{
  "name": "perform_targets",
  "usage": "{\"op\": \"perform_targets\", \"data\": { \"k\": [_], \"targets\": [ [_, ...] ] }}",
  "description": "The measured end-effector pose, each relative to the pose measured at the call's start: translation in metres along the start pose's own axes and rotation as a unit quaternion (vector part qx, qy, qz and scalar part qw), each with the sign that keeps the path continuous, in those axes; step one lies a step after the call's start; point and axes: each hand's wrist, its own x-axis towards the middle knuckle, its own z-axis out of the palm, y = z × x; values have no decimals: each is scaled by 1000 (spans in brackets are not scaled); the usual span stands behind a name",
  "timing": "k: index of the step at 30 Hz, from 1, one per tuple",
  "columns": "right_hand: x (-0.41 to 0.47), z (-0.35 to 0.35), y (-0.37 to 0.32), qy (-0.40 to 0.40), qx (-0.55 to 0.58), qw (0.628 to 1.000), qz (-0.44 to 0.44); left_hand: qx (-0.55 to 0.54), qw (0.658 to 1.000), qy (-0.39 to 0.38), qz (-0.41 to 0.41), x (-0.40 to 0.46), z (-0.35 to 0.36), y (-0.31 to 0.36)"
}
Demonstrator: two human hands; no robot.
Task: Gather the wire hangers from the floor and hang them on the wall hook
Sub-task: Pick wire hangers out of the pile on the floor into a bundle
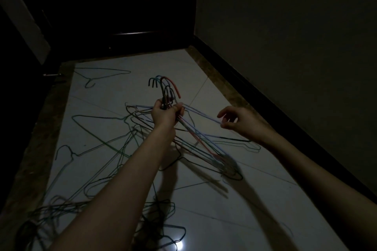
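Dim tiled floor [204, 87] carries loose hangers [98, 128]; the left hand [166, 113] grips a bundle [204, 140] by its necks, the right hand [242, 122] pinches one blue wire. Splayed frames could snag those underneath.

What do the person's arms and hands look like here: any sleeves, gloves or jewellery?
Both forearms are bare up to the frame edge, with no sleeves showing. The left hand and right hand wear no gloves. No ring, watch or bracelet shows, though the dim light could hide small items.
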Motion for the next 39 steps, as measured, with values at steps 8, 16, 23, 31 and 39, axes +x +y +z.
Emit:
{"op": "perform_targets", "data": {
  "k": [8, 16, 23, 31, 39],
  "targets": [
    [2, 21, -7, -16, 106, 994, -12, -2, 1000, -19, 3, 5, -2, 8],
    [-8, 46, -7, 42, 321, 945, 41, -93, 993, -68, -5, 4, -11, 16],
    [-6, 53, -17, -9, 302, 953, 16, -81, 994, -72, -21, 5, -19, 22],
    [-2, 61, -5, -98, 283, 953, 47, -23, 996, -81, 6, 9, -25, 17],
    [19, 87, 34, -74, 240, 964, 90, 15, 997, -77, 8, 25, -38, 16]
  ]
}}
